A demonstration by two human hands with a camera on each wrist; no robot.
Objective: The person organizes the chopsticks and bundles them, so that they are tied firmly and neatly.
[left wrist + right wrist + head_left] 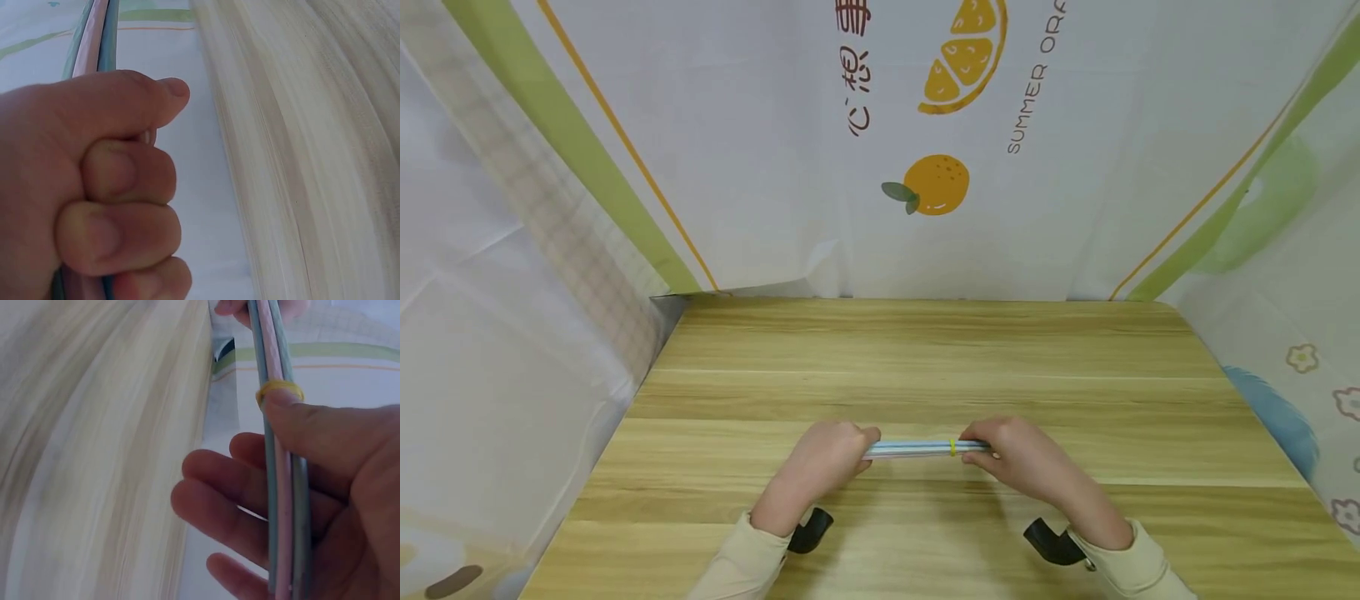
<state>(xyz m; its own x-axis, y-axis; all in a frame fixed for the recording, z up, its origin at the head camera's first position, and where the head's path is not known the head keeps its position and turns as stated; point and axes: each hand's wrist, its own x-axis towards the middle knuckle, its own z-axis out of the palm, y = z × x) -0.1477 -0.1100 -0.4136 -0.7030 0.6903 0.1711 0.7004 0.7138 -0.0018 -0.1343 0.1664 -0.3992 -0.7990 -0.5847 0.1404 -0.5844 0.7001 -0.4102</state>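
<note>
A bundle of slim pastel sticks (pixel 913 449), in blue, pink and green, is held level over the wooden table between the two hands. My left hand (pixel 829 457) grips one end, its fingers curled round the sticks (pixel 94 37) in the left wrist view. Near the other end, a yellow rubber band (pixel 279 389) circles the bundle. My right hand (pixel 1028 460) pinches the bundle there, thumb at the band and fingers behind the sticks (pixel 284 506). The sticks' ends are partly hidden by the hands.
The wood-grain table (pixel 925 350) spreads under both hands. A white cloth (pixel 775 167) printed with oranges and lettering hangs behind it, with more cloth at both sides. Black curved pieces (pixel 1052 542) sit at both wrists.
</note>
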